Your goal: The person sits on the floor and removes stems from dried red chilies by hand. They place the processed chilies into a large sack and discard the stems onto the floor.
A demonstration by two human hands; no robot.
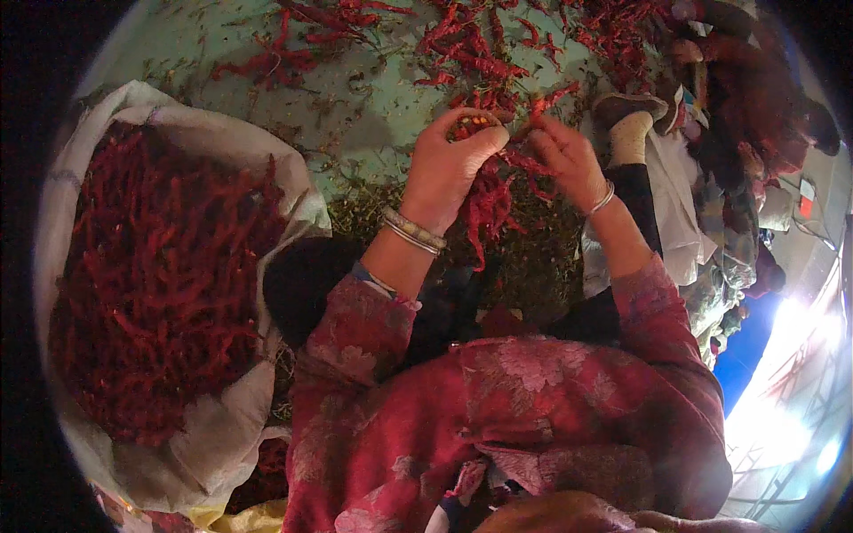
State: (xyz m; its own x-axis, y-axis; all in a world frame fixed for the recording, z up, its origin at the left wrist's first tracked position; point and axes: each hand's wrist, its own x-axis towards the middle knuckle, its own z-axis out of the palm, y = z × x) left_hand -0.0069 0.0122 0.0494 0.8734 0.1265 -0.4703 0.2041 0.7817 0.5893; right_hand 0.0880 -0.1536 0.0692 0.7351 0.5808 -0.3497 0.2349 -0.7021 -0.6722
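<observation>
My left hand is closed around a bunch of dried red chillies. Their stem ends show above the thumb, and the wrinkled pods hang below the palm. Close by on the right, my right hand pinches a single dried red chilli near its stem, its fingertips almost touching the bunch. Beneath both hands lies a layer of brownish-green stem scraps.
A large white sack full of dried red chillies stands at my left. More loose chillies lie on the pale green ground sheet ahead. A shoe and dark-clad leg are beside my right hand; another person sits at the far right.
</observation>
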